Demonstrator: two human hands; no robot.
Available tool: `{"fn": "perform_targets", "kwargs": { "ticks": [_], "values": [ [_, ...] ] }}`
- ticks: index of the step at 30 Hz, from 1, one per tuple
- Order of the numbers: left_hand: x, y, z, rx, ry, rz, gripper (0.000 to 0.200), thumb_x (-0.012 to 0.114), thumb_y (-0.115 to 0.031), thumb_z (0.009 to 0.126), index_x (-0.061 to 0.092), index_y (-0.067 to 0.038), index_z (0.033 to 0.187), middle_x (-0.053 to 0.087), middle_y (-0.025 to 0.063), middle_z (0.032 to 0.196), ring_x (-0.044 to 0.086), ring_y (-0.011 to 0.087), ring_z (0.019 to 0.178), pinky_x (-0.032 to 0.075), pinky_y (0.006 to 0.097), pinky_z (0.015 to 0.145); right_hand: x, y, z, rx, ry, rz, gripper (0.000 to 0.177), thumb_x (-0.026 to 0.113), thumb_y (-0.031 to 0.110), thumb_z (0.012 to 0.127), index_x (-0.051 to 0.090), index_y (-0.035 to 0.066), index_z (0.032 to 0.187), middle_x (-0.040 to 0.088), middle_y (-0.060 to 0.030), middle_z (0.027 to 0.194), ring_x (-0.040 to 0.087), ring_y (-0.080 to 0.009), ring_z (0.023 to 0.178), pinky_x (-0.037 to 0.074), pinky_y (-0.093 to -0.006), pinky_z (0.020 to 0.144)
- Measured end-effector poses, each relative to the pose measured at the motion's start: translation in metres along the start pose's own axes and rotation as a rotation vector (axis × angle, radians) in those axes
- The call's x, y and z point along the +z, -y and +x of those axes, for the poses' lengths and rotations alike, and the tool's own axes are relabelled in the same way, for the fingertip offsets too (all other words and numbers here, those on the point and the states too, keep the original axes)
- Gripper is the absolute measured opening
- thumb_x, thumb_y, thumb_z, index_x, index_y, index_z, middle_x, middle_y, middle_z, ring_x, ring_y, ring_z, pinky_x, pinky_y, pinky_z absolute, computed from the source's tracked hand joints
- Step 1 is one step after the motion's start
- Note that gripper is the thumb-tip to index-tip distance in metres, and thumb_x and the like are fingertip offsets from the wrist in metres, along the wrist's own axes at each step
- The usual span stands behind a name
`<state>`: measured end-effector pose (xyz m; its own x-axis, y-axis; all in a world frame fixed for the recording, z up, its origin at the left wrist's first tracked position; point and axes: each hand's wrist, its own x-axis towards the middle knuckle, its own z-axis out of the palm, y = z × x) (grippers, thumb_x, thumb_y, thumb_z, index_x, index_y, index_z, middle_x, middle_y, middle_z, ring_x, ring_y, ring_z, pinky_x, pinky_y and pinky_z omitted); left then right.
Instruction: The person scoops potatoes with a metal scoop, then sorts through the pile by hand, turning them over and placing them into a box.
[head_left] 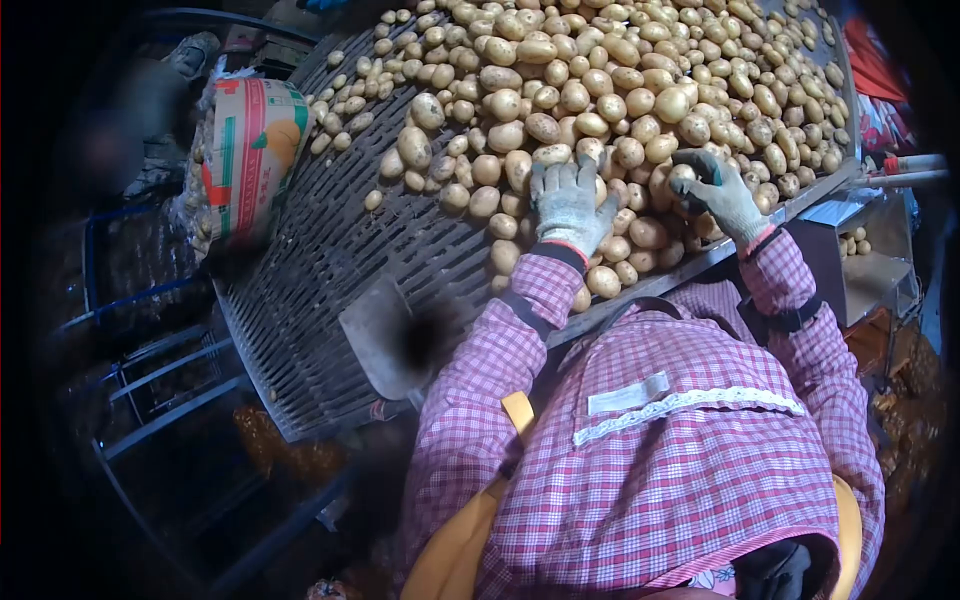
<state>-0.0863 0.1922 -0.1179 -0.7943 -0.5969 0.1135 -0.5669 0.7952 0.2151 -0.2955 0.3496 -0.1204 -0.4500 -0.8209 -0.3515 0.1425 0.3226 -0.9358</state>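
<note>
A large heap of potatoes (pixel 640 105) covers the far and right part of a slatted sorting table (pixel 320 255). My left hand (pixel 570 205), in a pale work glove with grey fingertips, lies palm down on the near side of the heap. Its fingers are stretched forward and its thumb points right, touching potatoes without gripping one. Further right, near the table's edge, my right hand (pixel 730 200) wears a matching glove. Thumb and fingers curve round a potato (pixel 682 178), partly covered by the dark fingertips.
A printed sack (pixel 255 150) stands beyond the table's left side. A flat metal scoop or plate (pixel 378 335) sits at the near left. On the right are a box (pixel 870 265) with a few potatoes inside and some pale poles (pixel 910 172). Metal frames (pixel 170 400) fill the dark left side.
</note>
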Motion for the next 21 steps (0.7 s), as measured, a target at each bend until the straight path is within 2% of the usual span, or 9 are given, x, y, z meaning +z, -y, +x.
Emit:
{"fn": "perform_targets", "kwargs": {
  "ticks": [4,8,10,12,14,16,17,18,21],
  "values": [
    [-0.007,-0.002,-0.028,0.214,-0.043,-0.138,0.059,0.078,-0.020,0.073,0.060,-0.014,0.129,0.060,0.0129,0.116,0.053,0.0323,0.115,0.028,0.0542,0.116,0.012,0.010,-0.001,-0.034,0.021,-0.018,0.054,0.075,0.020,0.090,0.056,0.002,0.138,0.068,-0.0061,0.102,0.063,-0.0091,0.075,0.053,-0.0254,0.062],
    [-0.038,0.008,-0.061,-0.110,0.016,-0.547,0.065,0.077,-0.014,0.077,0.056,-0.002,0.137,0.059,0.0166,0.129,0.056,0.0331,0.123,0.043,0.0426,0.112,0.027,0.011,0.012,-0.003,0.061,-0.062,0.055,0.074,0.020,0.090,0.057,0.004,0.140,0.069,-0.0063,0.105,0.064,-0.0107,0.080,0.054,-0.0269,0.067],
    [-0.060,0.016,-0.070,-0.475,-0.062,-1.158,0.065,0.074,-0.011,0.078,0.053,0.001,0.138,0.058,0.0165,0.131,0.058,0.0295,0.123,0.049,0.0397,0.106,0.046,0.014,0.018,-0.079,0.051,-0.292,0.051,0.072,0.023,0.088,0.063,0.007,0.135,0.071,-0.0086,0.115,0.067,-0.0163,0.100,0.056,-0.0315,0.086],
    [-0.051,0.064,-0.080,-0.595,-0.158,-1.607,0.062,0.069,-0.012,0.082,0.050,0.003,0.140,0.057,0.0167,0.131,0.060,0.0283,0.120,0.053,0.0400,0.102,0.061,0.036,0.015,0.101,0.126,-0.297,0.050,0.072,0.026,0.087,0.064,0.009,0.134,0.071,-0.0089,0.118,0.066,-0.0157,0.106,0.055,-0.0316,0.089],
    [-0.063,0.090,-0.083,-0.652,-0.129,-2.114,0.052,0.061,-0.030,0.096,0.051,-0.006,0.141,0.058,0.0165,0.132,0.060,0.0293,0.118,0.054,0.0490,0.101,0.072,0.023,0.023,-0.038,0.182,-0.399,0.049,0.072,0.027,0.089,0.064,0.009,0.134,0.071,-0.0097,0.117,0.066,-0.0163,0.107,0.056,-0.0317,0.088],
    [-0.074,0.093,-0.079,-0.561,-0.237,-1.729,0.051,0.060,-0.043,0.099,0.055,-0.009,0.136,0.061,0.0150,0.128,0.062,0.0290,0.114,0.054,0.0505,0.099,0.085,0.012,0.026,-0.119,0.252,-0.181,0.047,0.071,0.028,0.091,0.064,0.007,0.133,0.071,-0.0107,0.116,0.067,-0.0175,0.104,0.056,-0.0319,0.088],
    [-0.084,0.103,-0.073,-0.905,-0.230,-2.178,0.056,0.059,-0.054,0.098,0.060,-0.008,0.130,0.066,0.0137,0.118,0.067,0.0271,0.100,0.058,0.0443,0.090,0.088,0.008,0.028,-0.156,0.293,-0.159,0.047,0.071,0.030,0.093,0.063,0.005,0.132,0.071,-0.0104,0.112,0.068,-0.0156,0.097,0.057,-0.0297,0.081],
    [-0.080,0.113,-0.066,-0.988,-0.221,-2.073,0.050,0.062,-0.049,0.098,0.064,-0.006,0.124,0.069,0.0125,0.105,0.068,0.0246,0.084,0.061,0.0374,0.077,0.091,0.013,0.028,-0.159,0.293,-0.158,0.047,0.071,0.030,0.093,0.063,0.005,0.132,0.071,-0.0104,0.112,0.068,-0.0156,0.097,0.057,-0.0297,0.081],
    [-0.079,0.114,-0.031,-0.956,-0.168,-1.708,0.037,0.065,-0.034,0.095,0.067,-0.004,0.116,0.069,0.0109,0.096,0.067,0.0219,0.075,0.059,0.0334,0.067,0.096,0.030,0.019,-0.092,0.178,-0.109,0.041,0.071,0.031,0.094,0.066,0.006,0.127,0.072,-0.0034,0.097,0.066,-0.0088,0.082,0.056,-0.0255,0.064]
  ]
}}
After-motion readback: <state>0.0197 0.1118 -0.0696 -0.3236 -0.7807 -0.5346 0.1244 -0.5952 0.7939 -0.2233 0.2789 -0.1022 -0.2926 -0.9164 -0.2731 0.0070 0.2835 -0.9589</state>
